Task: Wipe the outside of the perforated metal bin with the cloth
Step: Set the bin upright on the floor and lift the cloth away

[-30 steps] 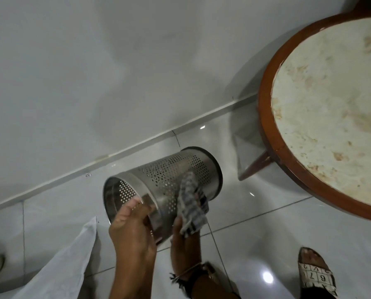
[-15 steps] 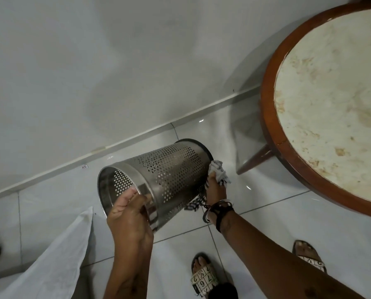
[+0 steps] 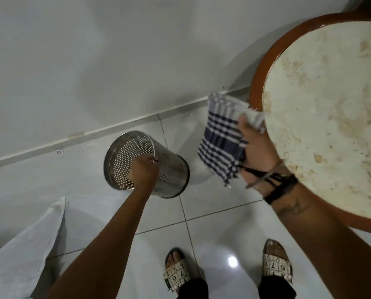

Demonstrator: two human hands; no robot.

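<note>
Two hands are at work, and only one of them is on the perforated metal bin. The left hand has its fingers hooked over the rim, thumb outside and the rest curled into the mouth, holding the bin tilted with its open end toward the wall and its base just above or resting on the tiled floor; which of the two is hard to tell. The bin sits near the skirting, left of the round table and well clear of its wooden edge.

The right hand is raised at the near-left edge of the table, its fingers closed around a bunched corner of the checked cloth, which hangs loose below and apart from the bin. No cloth touches metal at this moment.

As a judgement, the wiping looks paused or finished: the steel wall that shows is bright, with no smears visible, though the far side and underside are hidden, so it cannot be said that every part has been covered. If any remains, it would be the base ring and the hidden side, which would need the cloth brought back down and the bin rotated. A white fabric lies at the lower left, and two sandalled feet stand on the tiles.
</note>
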